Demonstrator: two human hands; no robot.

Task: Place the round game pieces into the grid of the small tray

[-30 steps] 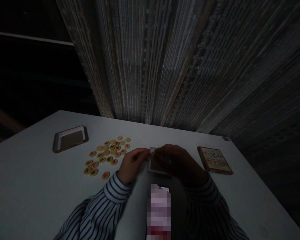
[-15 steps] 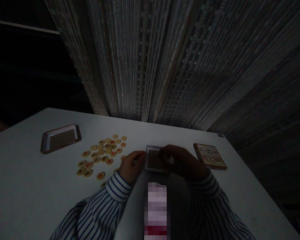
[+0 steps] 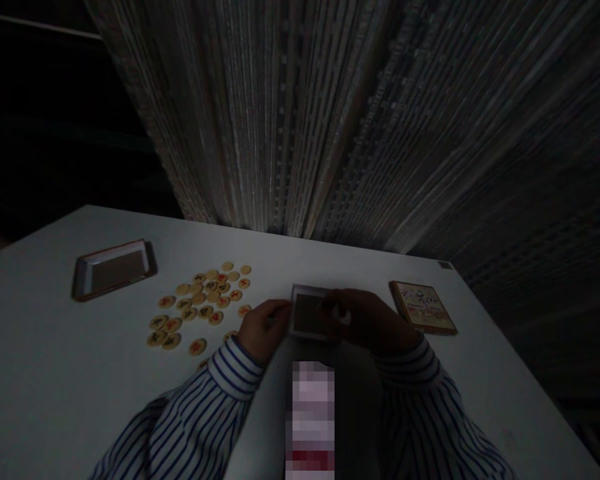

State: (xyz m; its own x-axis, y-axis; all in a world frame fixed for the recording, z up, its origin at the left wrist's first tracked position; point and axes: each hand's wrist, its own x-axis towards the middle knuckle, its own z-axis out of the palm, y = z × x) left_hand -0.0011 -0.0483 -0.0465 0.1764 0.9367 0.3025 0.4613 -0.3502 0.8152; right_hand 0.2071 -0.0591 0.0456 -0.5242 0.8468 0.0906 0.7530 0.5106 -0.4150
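Observation:
A small shallow open box point(image 3: 307, 313) with a dark floor and pale walls lies on the white table between my hands. At its left wall, my left hand point(image 3: 265, 328) is closed, thumb and fingertips pressed together on the edge. My right hand point(image 3: 367, 321) curls over the box's right side and hides that part, its thumb and fingers bent into a ring at the wall. Just left of my left hand, round Chinese chess pieces point(image 3: 211, 296) lie loosely spread, some with red characters, some with black, others blank side up.
An open rectangular tray point(image 3: 76, 288) with a brown rim rests at the far left of the table point(image 3: 55, 373). To the right of my right hand lies a flat box lid point(image 3: 424, 308) with a printed picture. A string curtain point(image 3: 260, 133) hangs behind the table.
The view has shifted slightly, so the tray and pieces appear a little higher and further left. Both hands stay at the small box, with hardly any movement.

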